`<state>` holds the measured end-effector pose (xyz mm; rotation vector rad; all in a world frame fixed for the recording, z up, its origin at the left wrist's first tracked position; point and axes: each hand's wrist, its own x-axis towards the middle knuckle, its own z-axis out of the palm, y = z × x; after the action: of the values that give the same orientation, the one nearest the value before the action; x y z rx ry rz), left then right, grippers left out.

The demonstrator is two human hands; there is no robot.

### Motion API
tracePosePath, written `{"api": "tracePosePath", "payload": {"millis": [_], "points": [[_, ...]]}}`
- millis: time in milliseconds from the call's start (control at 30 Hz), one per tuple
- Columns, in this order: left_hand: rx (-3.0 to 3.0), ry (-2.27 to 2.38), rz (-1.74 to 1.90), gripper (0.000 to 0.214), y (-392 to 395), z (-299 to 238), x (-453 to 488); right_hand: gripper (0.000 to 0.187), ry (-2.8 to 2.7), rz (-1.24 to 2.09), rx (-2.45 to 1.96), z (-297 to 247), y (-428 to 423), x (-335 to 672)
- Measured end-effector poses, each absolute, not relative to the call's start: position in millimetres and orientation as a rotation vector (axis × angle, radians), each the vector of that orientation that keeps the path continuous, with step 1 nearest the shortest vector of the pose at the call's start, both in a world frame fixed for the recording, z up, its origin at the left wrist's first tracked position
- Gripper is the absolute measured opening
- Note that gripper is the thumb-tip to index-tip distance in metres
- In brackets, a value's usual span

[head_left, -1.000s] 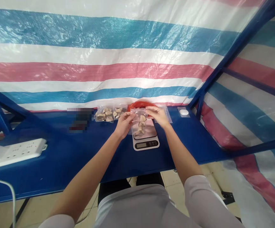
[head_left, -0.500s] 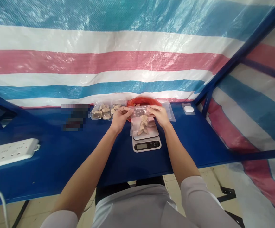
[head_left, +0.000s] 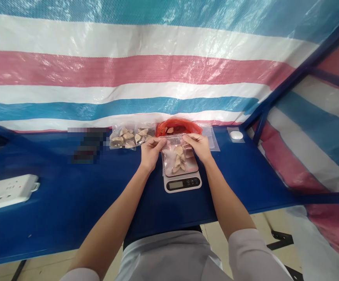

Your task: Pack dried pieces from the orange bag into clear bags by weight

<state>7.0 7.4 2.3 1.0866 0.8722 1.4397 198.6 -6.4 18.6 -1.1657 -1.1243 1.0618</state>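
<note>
A clear zip-top bag of dumplings [head_left: 175,158] lies on the platform of a digital kitchen scale [head_left: 182,183], its top edge pinched between the fingers [head_left: 159,143] of the left hand [head_left: 151,153] and those of the right hand [head_left: 197,146]. Just behind the scale sits a red bowl [head_left: 178,128] of dumplings; two filled bags [head_left: 124,138] lie to the left on the blue table [head_left: 55,203].

Bright, even light on the striped tarp [head_left: 134,70]
I see glare across its plastic, bowed edges, faint shadows, and one pixelated blur [head_left: 87,145] on the surface [head_left: 49,195].
</note>
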Motion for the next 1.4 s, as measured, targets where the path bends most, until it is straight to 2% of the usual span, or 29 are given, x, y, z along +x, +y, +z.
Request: {"api": "tracePosePath", "payload": {"millis": [233, 700, 1400], "points": [[1.061, 0.86, 1.422, 0.034, 4.3, 0.7, 10.0, 0.046, -1.169, 0.968, -1.199, 14.8, -10.9, 202.4], [0.996, 0.83, 1.276, 0.032, 5.1, 6.7, -3.0, 0.04, -1.017, 1.113, -1.119, 15.2, -10.9, 204.3], [0.972, 0.842, 1.398, 0.026, 6.3, 7.6, -1.6, 0.033, -1.055, 1.074, -1.073, 13.6, -12.4, 199.6]]}}
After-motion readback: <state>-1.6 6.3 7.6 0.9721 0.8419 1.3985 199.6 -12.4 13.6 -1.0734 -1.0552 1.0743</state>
